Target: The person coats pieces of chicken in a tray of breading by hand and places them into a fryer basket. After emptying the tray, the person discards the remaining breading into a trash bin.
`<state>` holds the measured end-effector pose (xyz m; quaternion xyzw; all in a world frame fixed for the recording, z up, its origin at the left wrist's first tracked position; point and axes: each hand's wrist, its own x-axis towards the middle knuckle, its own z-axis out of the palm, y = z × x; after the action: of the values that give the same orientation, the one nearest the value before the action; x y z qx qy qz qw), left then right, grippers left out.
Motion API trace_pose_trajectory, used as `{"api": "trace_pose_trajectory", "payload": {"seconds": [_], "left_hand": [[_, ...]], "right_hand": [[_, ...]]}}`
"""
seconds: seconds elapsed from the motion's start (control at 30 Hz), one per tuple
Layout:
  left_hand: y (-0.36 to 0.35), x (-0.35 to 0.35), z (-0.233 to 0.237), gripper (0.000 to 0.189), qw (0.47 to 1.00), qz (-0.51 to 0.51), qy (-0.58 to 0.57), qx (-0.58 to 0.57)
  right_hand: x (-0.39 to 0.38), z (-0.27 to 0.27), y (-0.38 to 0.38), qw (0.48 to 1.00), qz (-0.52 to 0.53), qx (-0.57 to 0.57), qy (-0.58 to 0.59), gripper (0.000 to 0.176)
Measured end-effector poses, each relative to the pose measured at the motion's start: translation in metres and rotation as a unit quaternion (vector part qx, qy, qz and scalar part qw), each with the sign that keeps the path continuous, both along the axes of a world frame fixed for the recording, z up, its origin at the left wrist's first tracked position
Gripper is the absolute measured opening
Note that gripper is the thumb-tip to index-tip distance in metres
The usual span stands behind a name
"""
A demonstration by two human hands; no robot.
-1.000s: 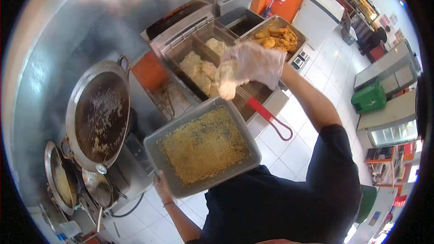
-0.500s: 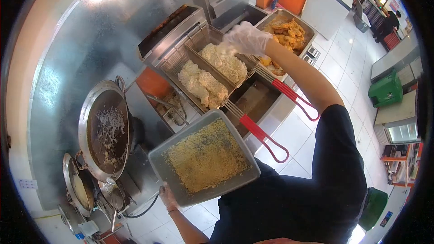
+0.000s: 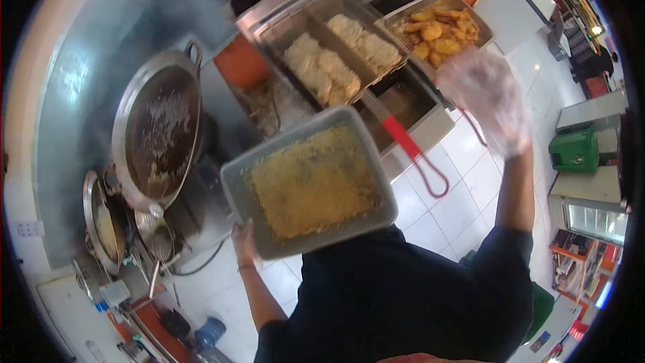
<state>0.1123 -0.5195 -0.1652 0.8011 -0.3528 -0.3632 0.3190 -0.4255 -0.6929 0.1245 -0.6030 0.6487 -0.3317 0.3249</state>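
My gloved left hand (image 3: pixel 245 245) grips the lower left edge of a grey plastic tub (image 3: pixel 235 191). Inside the tub lies yellowish breading crumb (image 3: pixel 312 185). My right hand (image 3: pixel 487 97), in a clear plastic glove, is raised at the right, smeared by motion; I cannot make out its fingers. It overlaps the red handle of the farther fryer basket, most of which it hides. Pale breaded pieces lie in the nearer fryer basket (image 3: pixel 309 87) and the farther one. The nearer basket's red handle (image 3: pixel 406 141) points toward me.
Beyond the baskets stands a metal tray (image 3: pixel 487 30) of golden fried pieces (image 3: pixel 437 33). To the left are a large wok (image 3: pixel 121 128) of dark oil and a smaller pan (image 3: pixel 91 191). A green bin (image 3: pixel 574 151) and a distant person (image 3: pixel 591 64) are at the right.
My right hand has moved from above the farther basket out to the right and toward me. My left hand still holds the tub. The whole view has shifted.
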Motion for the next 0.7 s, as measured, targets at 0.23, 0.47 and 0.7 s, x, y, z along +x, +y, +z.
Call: {"api": "trace_pose_trajectory", "payload": {"seconds": [0.23,0.47,0.7], "left_hand": [[0.003,0.040,-0.028,0.043,0.996,-0.077,0.032,0.014],[0.014,0.048,-0.037,0.033,0.984,-0.137,0.053,-0.104],[0.028,0.087,-0.039,0.035,0.966,-0.128,0.197,-0.111]], "right_hand": [[0.082,-0.097,0.144,0.924,0.114,0.309,0.193,0.049],[0.140,-0.258,0.218,0.948,-0.251,0.189,0.059,0.054],[0.161,-0.223,0.298,0.936,-0.249,0.238,0.073,0.042]]}}
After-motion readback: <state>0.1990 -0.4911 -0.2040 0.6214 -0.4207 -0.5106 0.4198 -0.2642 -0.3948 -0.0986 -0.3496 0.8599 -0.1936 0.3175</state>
